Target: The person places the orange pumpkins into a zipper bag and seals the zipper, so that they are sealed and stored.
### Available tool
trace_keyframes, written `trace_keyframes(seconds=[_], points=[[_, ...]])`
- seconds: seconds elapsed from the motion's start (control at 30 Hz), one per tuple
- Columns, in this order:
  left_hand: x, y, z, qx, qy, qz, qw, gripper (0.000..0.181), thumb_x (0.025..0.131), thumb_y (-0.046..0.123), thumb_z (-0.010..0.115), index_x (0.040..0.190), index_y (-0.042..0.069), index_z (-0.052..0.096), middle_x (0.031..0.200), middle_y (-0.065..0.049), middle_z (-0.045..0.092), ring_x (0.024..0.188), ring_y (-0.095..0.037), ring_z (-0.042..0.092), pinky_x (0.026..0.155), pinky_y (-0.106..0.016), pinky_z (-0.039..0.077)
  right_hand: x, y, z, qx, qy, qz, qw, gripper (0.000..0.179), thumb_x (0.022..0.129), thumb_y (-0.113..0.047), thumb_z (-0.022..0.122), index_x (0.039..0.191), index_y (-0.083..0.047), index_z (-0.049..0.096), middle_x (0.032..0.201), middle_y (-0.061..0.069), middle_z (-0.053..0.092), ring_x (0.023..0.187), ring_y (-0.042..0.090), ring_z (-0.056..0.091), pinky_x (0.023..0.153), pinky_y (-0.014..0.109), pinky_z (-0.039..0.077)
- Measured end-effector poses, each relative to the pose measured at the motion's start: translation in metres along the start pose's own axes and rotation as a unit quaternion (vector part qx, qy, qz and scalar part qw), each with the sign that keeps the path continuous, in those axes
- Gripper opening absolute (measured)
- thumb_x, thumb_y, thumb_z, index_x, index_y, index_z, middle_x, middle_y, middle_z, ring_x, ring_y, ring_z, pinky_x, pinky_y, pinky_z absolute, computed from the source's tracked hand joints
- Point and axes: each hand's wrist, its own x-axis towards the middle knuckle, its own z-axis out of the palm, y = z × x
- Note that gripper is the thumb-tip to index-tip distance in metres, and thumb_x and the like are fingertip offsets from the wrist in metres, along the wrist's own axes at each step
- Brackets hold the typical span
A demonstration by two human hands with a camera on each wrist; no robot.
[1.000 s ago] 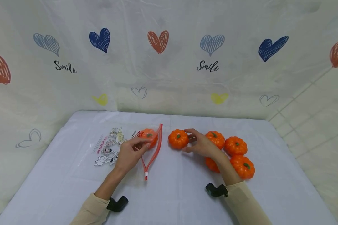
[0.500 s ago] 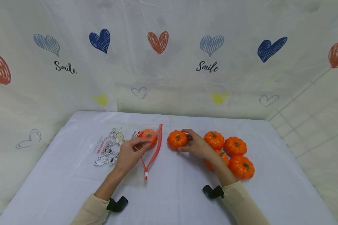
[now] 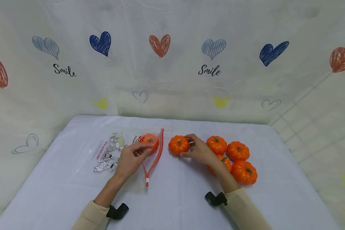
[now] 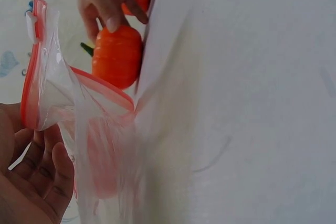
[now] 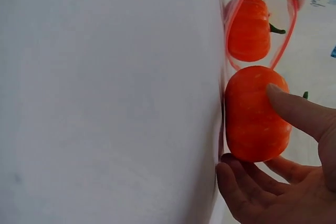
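Clear plastic with a red zip edge forms the bag [image 3: 109, 156] lying on the left side of a white-covered counter [image 3: 172, 204], where a person works with two bare hands. The left hand [image 3: 131, 159] pinches the bag's upper layer beside the red edge, thumb against fingers, and the mouth gapes toward the right. Just inside that mouth sits the bagged pumpkin [image 3: 149, 139], orange and seen partly through the film. A white slider [image 3: 147, 180] marks the near end of the red edge, and cartoon animals [image 3: 106, 156] are printed across the left part of the plastic.

Outside the bag, a little to the right of its mouth, the right hand [image 3: 200, 151] grips the held pumpkin [image 3: 178, 146] from the right, thumb on the near side and fingers curled round the far side. Its green stem points up; whether its underside touches the counter cannot be told.

Farther right, four more orange pumpkins [image 3: 238, 151] stand clustered on the counter, two far and two near; the right forearm partly hides the near left one. Beige sleeves [image 3: 244, 209] cover both arms, with a dark fitting [image 3: 215, 198] at each wrist. Beyond the counter's far edge hangs a pale backdrop [image 3: 178, 80] printed with hearts and the word "Smile."
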Motion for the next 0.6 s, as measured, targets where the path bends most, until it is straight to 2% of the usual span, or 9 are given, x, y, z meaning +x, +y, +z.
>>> trace_keyframes(seconds=[0.23, 0.6], points=[[-0.0005, -0.0004, -0.0001, 0.001, 0.002, 0.003, 1.0000, 0.021, 0.095, 0.018, 0.078, 0.115, 0.023, 0.080, 0.091, 0.000, 0.068, 0.083, -0.013, 0.058, 0.070, -0.018, 0.051, -0.0016, -0.0014, 0.0019, 0.012, 0.014, -0.010, 0.9998, 0.078, 0.084, -0.034, 0.088, 0.150, -0.019, 0.048, 0.145, 0.012, 0.060, 0.131, 0.034, 0.061, 0.104, 0.051, 0.056], [-0.0011, 0.0011, 0.0010, 0.003, 0.004, 0.002, 1.0000, 0.021, 0.094, 0.016, 0.078, 0.114, 0.024, 0.081, 0.089, 0.000, 0.068, 0.083, -0.014, 0.059, 0.070, -0.018, 0.052, -0.0052, -0.0027, 0.0005, 0.051, 0.027, -0.022, 0.9981, 0.079, 0.085, -0.034, 0.087, 0.151, -0.018, 0.046, 0.156, 0.010, 0.049, 0.129, 0.035, 0.061, 0.103, 0.050, 0.056]])
